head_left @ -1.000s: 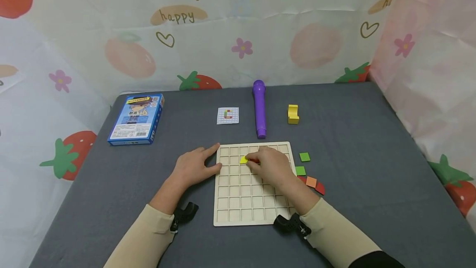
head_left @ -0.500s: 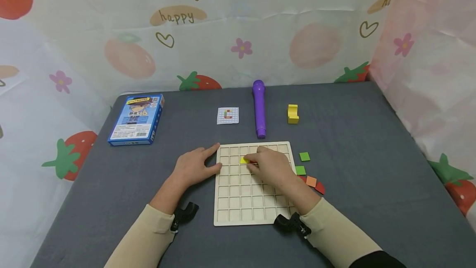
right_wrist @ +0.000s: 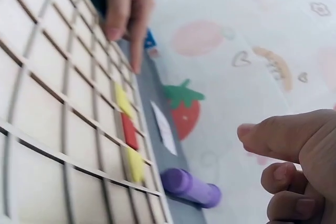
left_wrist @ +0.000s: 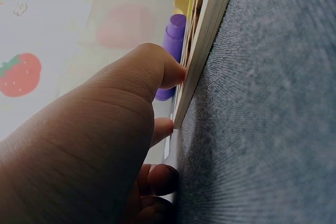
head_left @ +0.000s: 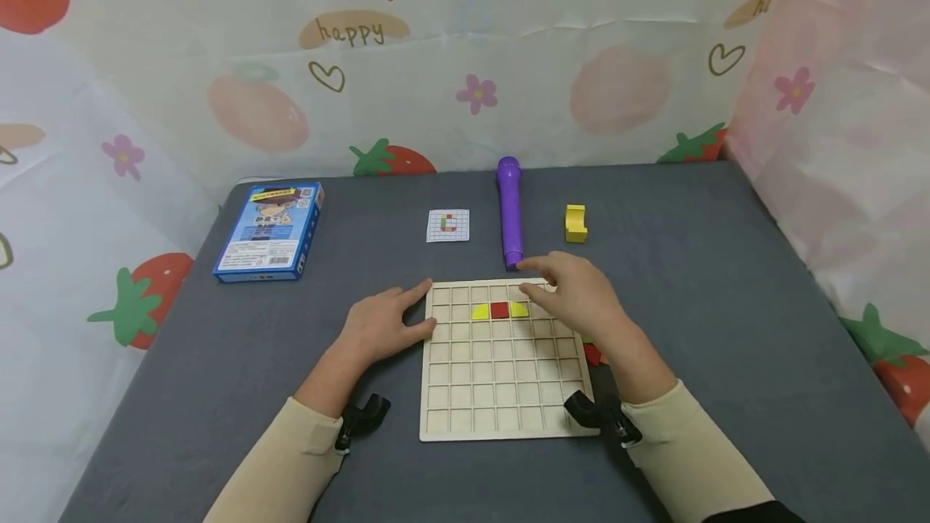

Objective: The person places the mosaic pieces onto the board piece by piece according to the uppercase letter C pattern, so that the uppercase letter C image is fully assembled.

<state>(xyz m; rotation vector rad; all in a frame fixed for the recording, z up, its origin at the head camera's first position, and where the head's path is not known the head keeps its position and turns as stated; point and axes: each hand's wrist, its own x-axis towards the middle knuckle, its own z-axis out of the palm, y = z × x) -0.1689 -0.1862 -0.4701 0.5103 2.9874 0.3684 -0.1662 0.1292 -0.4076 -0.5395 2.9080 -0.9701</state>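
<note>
A pale wooden grid board [head_left: 494, 386] lies on the grey cloth. In one of its upper rows a red square tile [head_left: 499, 310] sits between two yellow tiles, a left one [head_left: 480, 311] and a right one [head_left: 519, 310], each with a curved or slanted side. My left hand [head_left: 381, 323] touches the board's left edge with thumb and index finger spread; the left wrist view has its thumb [left_wrist: 170, 74] right at the rim. Above the board's upper right part hovers my right hand [head_left: 581, 293], thumb and index finger apart with nothing between them.
Beyond the board are a small pattern card [head_left: 448, 225], a purple microphone-shaped object [head_left: 510, 212] and a yellow block [head_left: 576, 223]. A blue box [head_left: 269, 231] lies at the back left. Loose tiles, including a red one [head_left: 592, 354], show partly behind the right forearm.
My right hand has let go of the tiles in the row and moved up and to the right, uncovering the red tile and the right yellow tile. The left hand stays put.
</note>
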